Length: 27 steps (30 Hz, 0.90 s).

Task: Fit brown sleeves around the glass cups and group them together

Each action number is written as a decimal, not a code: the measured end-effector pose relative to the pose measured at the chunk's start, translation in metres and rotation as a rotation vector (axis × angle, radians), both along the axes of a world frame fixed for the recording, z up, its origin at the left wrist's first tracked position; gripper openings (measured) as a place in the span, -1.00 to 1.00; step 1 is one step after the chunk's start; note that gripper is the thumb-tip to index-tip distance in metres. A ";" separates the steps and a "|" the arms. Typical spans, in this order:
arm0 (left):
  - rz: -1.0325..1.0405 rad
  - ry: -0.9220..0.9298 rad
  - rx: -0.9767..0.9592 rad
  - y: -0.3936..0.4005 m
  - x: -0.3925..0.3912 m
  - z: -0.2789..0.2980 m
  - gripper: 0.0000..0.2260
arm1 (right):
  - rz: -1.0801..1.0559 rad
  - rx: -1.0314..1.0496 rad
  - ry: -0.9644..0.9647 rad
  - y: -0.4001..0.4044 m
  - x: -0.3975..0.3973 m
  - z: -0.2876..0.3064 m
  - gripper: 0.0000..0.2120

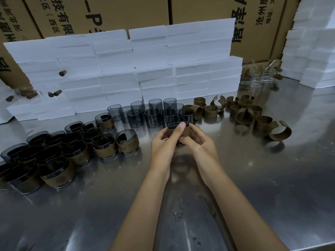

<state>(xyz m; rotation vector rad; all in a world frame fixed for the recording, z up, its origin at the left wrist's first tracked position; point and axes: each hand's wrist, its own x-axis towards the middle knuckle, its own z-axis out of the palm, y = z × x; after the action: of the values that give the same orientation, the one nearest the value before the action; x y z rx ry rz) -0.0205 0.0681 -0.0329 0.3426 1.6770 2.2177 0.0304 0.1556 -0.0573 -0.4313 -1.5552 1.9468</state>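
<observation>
Head view: my left hand point(163, 142) and right hand point(196, 140) both grip one glass cup point(178, 126) with a brown sleeve point(186, 131) around it, fingers curled on either side, just above the worktop point(253, 178), near the bare cups point(154, 113).

- Dim overhead light — pale glare streaks the steel table point(253, 178), brightest at the right.
- Soft shadows under the forearms.
- Wide-angle bending at edges; white foam blocks point(126, 69) slightly overexposed, soft.

Both forearms are bare to the frame's edge, with no sleeves, gloves, rings or watch showing.
</observation>
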 end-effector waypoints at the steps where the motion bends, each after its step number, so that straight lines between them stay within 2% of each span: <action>1: -0.002 0.005 0.001 0.000 -0.001 -0.001 -0.67 | -0.021 0.013 -0.006 0.000 0.000 0.000 -0.54; 4: 0.033 -0.018 0.018 -0.002 -0.005 -0.002 -0.48 | -0.056 0.017 -0.019 0.002 0.000 0.000 -0.60; 11: 0.118 0.185 -0.249 -0.005 -0.014 -0.007 -0.53 | 0.011 0.043 -0.126 -0.004 0.001 0.000 -0.73; 15: 0.269 0.307 -0.552 -0.005 -0.016 -0.009 -0.54 | 0.009 0.175 -0.227 -0.009 0.000 0.001 -0.62; 17: 0.377 0.420 -0.770 -0.007 -0.015 -0.009 -0.51 | -0.021 0.192 -0.246 -0.008 0.000 0.000 -0.64; 20: 0.526 0.564 -0.968 -0.011 -0.016 -0.010 -0.54 | -0.076 0.155 -0.263 -0.006 0.000 0.000 -0.72; 23: 0.628 0.677 -1.033 -0.017 -0.021 -0.012 -0.67 | -0.112 0.164 -0.269 -0.004 -0.001 -0.003 -0.73; 27: 0.657 0.660 -1.037 -0.024 -0.031 -0.015 -0.71 | -0.110 0.262 -0.344 -0.001 -0.007 -0.003 -0.58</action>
<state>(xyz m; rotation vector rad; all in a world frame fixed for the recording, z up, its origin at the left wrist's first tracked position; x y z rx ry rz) -0.0510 0.0436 -0.0481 0.2593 3.3773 1.2247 0.0237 0.1543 -0.0607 -0.7506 -1.9271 1.6164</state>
